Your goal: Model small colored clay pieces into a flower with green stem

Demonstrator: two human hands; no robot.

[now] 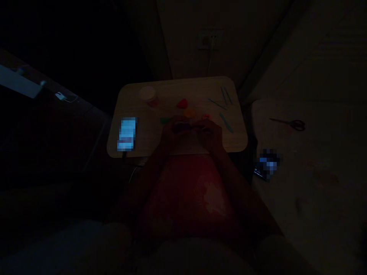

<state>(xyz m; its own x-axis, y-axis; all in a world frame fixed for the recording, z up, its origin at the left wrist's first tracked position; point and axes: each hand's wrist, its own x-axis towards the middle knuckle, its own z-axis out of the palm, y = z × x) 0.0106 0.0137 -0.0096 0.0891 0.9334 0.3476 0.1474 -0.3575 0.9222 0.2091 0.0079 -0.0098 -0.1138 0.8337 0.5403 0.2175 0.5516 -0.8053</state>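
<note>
The picture is very dark. Over the near part of a small wooden table (160, 147), my left hand (169, 134) is closed around a dark lump (183, 126) that looks like modelling clay. My right hand (213, 135) meets it from the other side, fingers pinched at its right end; the exact grip is lost in shadow. Just beyond the hands lie a red lump (182, 103), an orange lump (189, 113) and a small orange-red piece (206, 116). A green piece (164, 120) sits beside my left hand.
Thin blue-green tools (224, 95) and a blue-green plastic knife (226, 122) lie at the table's right. A lidded tub (148, 94) stands back left; a lit phone (127, 133) with a cable is front left. Scissors (296, 124) and another device (268, 164) rest on the pale surface at right.
</note>
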